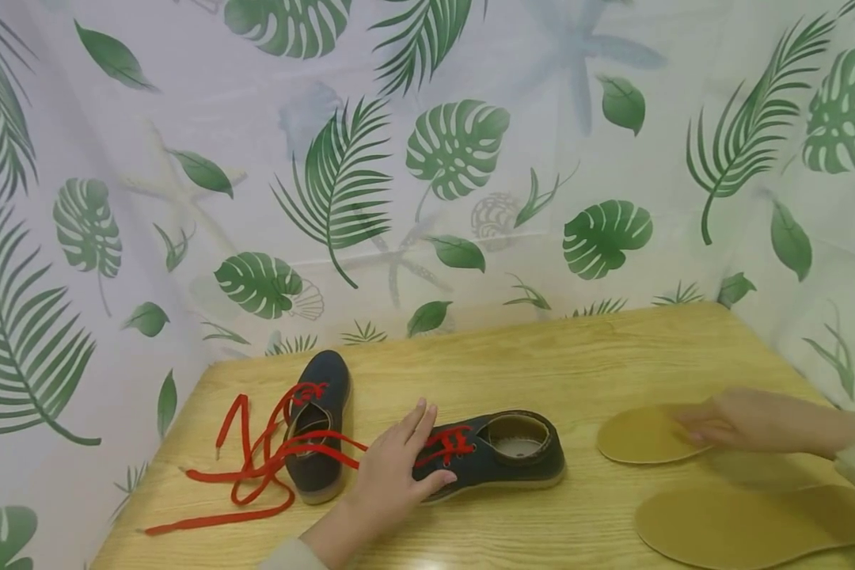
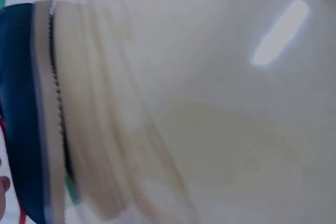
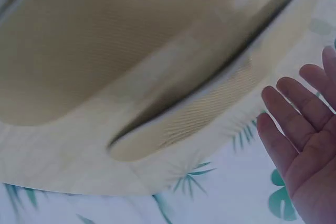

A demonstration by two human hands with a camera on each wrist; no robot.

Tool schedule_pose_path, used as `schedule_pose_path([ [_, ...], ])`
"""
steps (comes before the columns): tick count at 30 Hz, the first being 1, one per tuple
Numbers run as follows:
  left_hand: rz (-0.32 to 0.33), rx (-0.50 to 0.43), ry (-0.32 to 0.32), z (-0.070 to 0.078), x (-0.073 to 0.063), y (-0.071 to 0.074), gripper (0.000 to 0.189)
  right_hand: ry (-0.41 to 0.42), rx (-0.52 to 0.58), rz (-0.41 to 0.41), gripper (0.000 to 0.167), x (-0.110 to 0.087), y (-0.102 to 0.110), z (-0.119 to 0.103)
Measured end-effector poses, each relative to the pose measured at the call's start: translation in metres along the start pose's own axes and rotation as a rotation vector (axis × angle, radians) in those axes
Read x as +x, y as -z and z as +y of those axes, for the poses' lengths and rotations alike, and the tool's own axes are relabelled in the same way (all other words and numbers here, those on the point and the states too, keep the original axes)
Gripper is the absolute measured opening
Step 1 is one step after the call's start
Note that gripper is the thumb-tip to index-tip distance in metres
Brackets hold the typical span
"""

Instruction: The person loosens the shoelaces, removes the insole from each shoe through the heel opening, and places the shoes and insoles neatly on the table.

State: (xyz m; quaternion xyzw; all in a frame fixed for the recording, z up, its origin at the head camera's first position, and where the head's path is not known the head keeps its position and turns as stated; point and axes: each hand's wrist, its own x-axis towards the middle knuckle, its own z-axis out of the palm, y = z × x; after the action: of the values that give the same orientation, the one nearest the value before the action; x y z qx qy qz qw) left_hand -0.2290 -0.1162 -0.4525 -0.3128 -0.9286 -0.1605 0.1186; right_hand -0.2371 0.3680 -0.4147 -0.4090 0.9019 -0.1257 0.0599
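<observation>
My left hand [image 1: 392,463] rests over the toe of a navy canvas shoe [image 1: 516,471] with red laces, fingers extended. That shoe lies with its toe to the left and hides partly under the hand; its sole edge [image 2: 50,114] runs down the left wrist view. Over the right end of a tan insole [image 1: 641,439] hovers my right hand [image 1: 748,419]. In the right wrist view the fingers [image 3: 294,114] are straight and apart from the insole. A second tan insole [image 1: 741,526] lies nearer, cut off by the frame's right side.
Another navy shoe [image 1: 328,388] stands at the left, toe pointing away. Long loose red laces [image 1: 228,518] trail from it across the wood-grain table [image 1: 598,356]. A leaf-printed cloth [image 1: 456,150] borders the table at the back and sides.
</observation>
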Motion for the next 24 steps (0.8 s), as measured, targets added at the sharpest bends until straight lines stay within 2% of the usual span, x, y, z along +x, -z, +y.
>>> schedule_pose_path([
  [2, 0.059, -0.123, 0.027, 0.005, -0.001, 0.005, 0.078, -0.034, -0.008, -0.004, 0.035, 0.008, 0.006, -0.006],
  [4, 0.088, -0.314, 0.082, 0.012, -0.003, 0.008, 0.071, -0.090, 0.006, -0.033, 0.037, 0.016, 0.011, -0.014],
  [7, 0.100, -0.719, 0.248, 0.023, -0.004, 0.012, 0.058, -0.123, 0.073, -0.082, 0.039, 0.032, 0.018, -0.023],
  [9, 0.151, -0.987, 0.362, 0.028, -0.004, 0.013, 0.050, -0.121, 0.112, -0.109, 0.041, 0.044, 0.023, -0.028],
  [11, 0.207, -1.191, 0.470, 0.033, -0.003, 0.015, 0.046, -0.094, 0.134, -0.131, 0.041, 0.057, 0.028, -0.034],
  [13, 0.244, -1.330, 0.554, 0.036, -0.003, 0.017, 0.047, -0.083, 0.140, -0.148, 0.041, 0.068, 0.032, -0.041],
  [15, 0.233, -1.441, 0.636, 0.039, -0.004, 0.020, 0.053, -0.088, 0.141, -0.166, 0.043, 0.077, 0.036, -0.048],
  [17, 0.183, -1.528, 0.723, 0.041, -0.007, 0.024, 0.062, -0.096, 0.144, -0.172, 0.044, 0.085, 0.038, -0.054],
  [20, 0.093, -1.636, 0.821, 0.045, -0.012, 0.026, 0.073, -0.131, 0.152, -0.181, 0.046, 0.095, 0.040, -0.061],
  [24, -0.020, -1.762, 0.941, 0.052, -0.018, 0.025, 0.075, -0.197, 0.261, -0.228, 0.046, 0.109, 0.039, -0.067],
])
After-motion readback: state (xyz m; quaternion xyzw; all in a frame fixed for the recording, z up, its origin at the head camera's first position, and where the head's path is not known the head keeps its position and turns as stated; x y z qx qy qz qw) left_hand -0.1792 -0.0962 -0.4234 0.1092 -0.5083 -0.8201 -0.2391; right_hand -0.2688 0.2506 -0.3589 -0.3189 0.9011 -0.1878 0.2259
